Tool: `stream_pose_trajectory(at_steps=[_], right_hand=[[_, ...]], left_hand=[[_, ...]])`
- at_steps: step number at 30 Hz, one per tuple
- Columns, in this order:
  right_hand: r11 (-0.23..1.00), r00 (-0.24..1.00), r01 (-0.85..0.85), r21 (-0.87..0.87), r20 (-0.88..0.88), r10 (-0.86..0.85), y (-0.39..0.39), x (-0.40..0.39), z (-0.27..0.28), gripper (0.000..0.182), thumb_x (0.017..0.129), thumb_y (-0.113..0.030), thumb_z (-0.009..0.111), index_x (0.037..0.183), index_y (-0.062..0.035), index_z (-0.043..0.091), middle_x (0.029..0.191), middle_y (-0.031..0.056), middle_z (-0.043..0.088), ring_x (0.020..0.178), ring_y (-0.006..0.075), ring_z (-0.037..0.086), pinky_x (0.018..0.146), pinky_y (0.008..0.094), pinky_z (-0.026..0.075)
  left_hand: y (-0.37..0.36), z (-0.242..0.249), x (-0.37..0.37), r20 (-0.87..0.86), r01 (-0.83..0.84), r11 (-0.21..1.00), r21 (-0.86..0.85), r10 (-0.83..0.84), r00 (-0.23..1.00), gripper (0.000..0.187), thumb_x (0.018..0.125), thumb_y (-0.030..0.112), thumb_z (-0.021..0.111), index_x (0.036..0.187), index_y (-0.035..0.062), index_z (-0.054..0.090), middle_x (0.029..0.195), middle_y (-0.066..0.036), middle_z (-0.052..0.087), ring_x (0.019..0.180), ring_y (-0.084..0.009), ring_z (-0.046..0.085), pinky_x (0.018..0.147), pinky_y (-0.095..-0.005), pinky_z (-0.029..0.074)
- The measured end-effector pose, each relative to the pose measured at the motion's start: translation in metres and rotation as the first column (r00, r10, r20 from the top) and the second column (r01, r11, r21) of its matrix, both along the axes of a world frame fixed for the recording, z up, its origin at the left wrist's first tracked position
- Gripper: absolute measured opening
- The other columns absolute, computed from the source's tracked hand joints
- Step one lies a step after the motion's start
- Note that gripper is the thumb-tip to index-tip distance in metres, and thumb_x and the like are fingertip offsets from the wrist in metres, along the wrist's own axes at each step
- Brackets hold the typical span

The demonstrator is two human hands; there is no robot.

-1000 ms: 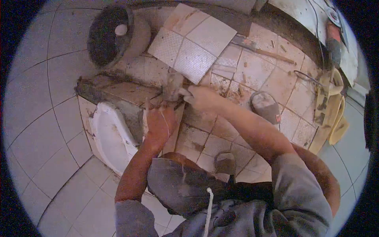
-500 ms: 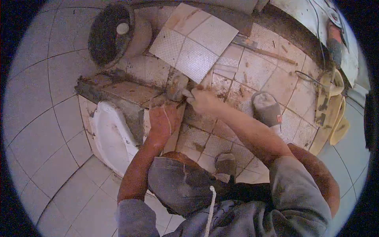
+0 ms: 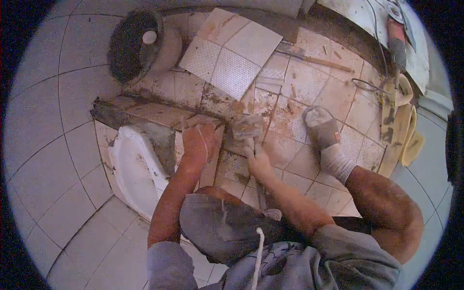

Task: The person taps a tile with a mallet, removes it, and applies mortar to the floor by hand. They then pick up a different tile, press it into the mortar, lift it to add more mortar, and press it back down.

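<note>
In my right hand [image 3: 257, 158] is the handle of a flat, wide-bladed trowel [image 3: 247, 127], its blade smeared with mortar and held over the dirty floor tiles. My left hand [image 3: 199, 142] is closed at the end of the low tiled ledge [image 3: 150, 111], and what its fingers hold, if anything, is hidden. Below the ledge a white curved ceramic basin [image 3: 137, 157] is set against rough mortar. Ahead of my hands lies a large sheet-like tile [image 3: 229, 50] with a four-square pattern, tilted over the floor.
A dark round bucket [image 3: 137, 48] lies tipped at the back left with a pale round object inside. A hammer-like tool with a wooden handle [image 3: 328, 63] rests behind. At the right are an angle grinder [image 3: 397, 38], its cord, and yellowish knee-pad-like pieces [image 3: 405, 125]. Debris litters the floor.
The trowel and my right hand have moved right and nearer to me, away from the ledge's end. My left hand has stayed at the ledge. The view has shifted slightly, and my right leg now shows more.
</note>
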State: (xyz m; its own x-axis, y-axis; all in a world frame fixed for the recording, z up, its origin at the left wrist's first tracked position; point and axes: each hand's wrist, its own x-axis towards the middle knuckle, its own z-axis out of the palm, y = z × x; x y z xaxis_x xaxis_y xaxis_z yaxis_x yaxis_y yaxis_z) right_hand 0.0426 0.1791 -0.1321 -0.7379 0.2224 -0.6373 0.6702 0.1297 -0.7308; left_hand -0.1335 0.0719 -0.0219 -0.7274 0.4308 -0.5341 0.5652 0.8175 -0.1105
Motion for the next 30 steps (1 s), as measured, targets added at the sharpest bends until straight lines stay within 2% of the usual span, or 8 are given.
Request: stream_pose_trajectory(at_steps=[4,8,11,13,15,22,28,30], right_hand=[[0.997,0.975,0.054,-0.057,0.221,-0.040,-0.011,-0.010,0.021,0.058,0.094,-0.040,0.044,0.135,-0.0002,0.037,0.103,0.0300,0.062,0.094,0.0495,0.059,0.083,0.0554,0.045],[0.976,0.981,0.190,0.107,0.026,-0.194,-0.047,-0.019,0.025,0.060,0.095,-0.040,0.042,0.138,0.0004,0.033,0.104,0.0312,0.061,0.093,0.0498,0.059,0.083,0.0557,0.045],[0.997,0.944,0.008,-0.077,0.329,0.018,-0.046,-0.037,0.037,0.058,0.095,-0.042,0.042,0.133,0.0010,0.037,0.099,0.0319,0.061,0.089,0.0502,0.060,0.082,0.0554,0.046],[0.981,0.959,0.196,-0.002,0.210,-0.191,-0.045,-0.032,0.041,0.042,0.095,-0.037,0.048,0.104,0.0038,0.047,0.092,0.0364,0.058,0.088,0.0562,0.055,0.078,0.0566,0.044],[0.978,0.960,0.211,0.008,0.186,-0.208,-0.043,-0.030,0.036,0.041,0.095,-0.037,0.048,0.103,0.0036,0.048,0.092,0.0362,0.059,0.088,0.0558,0.055,0.077,0.0566,0.043],[0.991,0.979,0.134,-0.024,0.161,-0.129,-0.045,-0.009,0.035,0.047,0.095,-0.038,0.048,0.114,0.0050,0.049,0.090,0.0358,0.059,0.089,0.0529,0.057,0.077,0.0561,0.043],[0.998,0.984,0.066,0.020,0.165,-0.068,-0.042,0.011,0.022,0.058,0.095,-0.037,0.047,0.135,0.0041,0.035,0.092,0.0340,0.061,0.089,0.0524,0.058,0.077,0.0544,0.046],[0.998,0.989,0.062,-0.009,0.131,-0.060,-0.056,0.011,0.020,0.058,0.095,-0.036,0.046,0.135,0.0039,0.034,0.093,0.0341,0.061,0.089,0.0523,0.058,0.077,0.0543,0.046]], left_hand=[[-0.013,-0.013,0.001,-0.044,0.097,0.991,0.091,-0.093,0.995,0.027,0.080,0.034,0.063,0.082,0.0091,0.071,0.078,-0.014,0.069,0.076,-0.0319,0.068,0.109,-0.0609,0.022],[-0.006,-0.008,0.000,-0.059,0.089,0.992,0.087,-0.084,0.995,0.019,0.077,0.025,0.065,0.079,0.0077,0.070,0.077,-0.015,0.069,0.075,-0.0320,0.068,0.096,-0.0531,0.040],[0.008,0.009,-0.003,0.005,0.028,0.999,0.044,-0.028,1.000,0.016,0.076,0.022,0.065,0.078,0.0066,0.070,0.076,-0.016,0.068,0.072,-0.0327,0.068,0.078,-0.0469,0.051],[0.009,0.011,-0.004,0.036,0.008,1.000,0.026,-0.009,0.999,0.015,0.075,0.020,0.064,0.078,0.0060,0.070,0.075,-0.016,0.068,0.071,-0.0332,0.068,0.068,-0.0442,0.053],[0.009,0.008,-0.005,-0.014,0.059,0.995,0.076,-0.058,0.998,0.017,0.075,0.021,0.064,0.079,0.0053,0.069,0.074,-0.017,0.068,0.067,-0.0335,0.068,0.063,-0.0433,0.054],[0.000,0.005,0.001,0.034,0.046,0.997,-0.058,-0.044,0.998,0.021,0.082,0.023,0.059,0.084,0.0050,0.069,0.084,-0.020,0.068,0.079,-0.0343,0.068,0.081,-0.0460,0.051],[-0.016,0.015,0.004,-0.044,0.026,0.980,0.198,-0.018,0.999,0.030,0.083,0.028,0.059,0.098,0.0040,0.066,0.097,-0.018,0.068,0.088,-0.0352,0.066,0.102,-0.0480,0.039],[-0.025,0.018,0.003,-0.225,0.283,0.925,0.253,-0.229,0.947,0.031,0.082,0.028,0.060,0.099,0.0037,0.066,0.098,-0.017,0.067,0.093,-0.0355,0.064,0.105,-0.0487,0.035]])
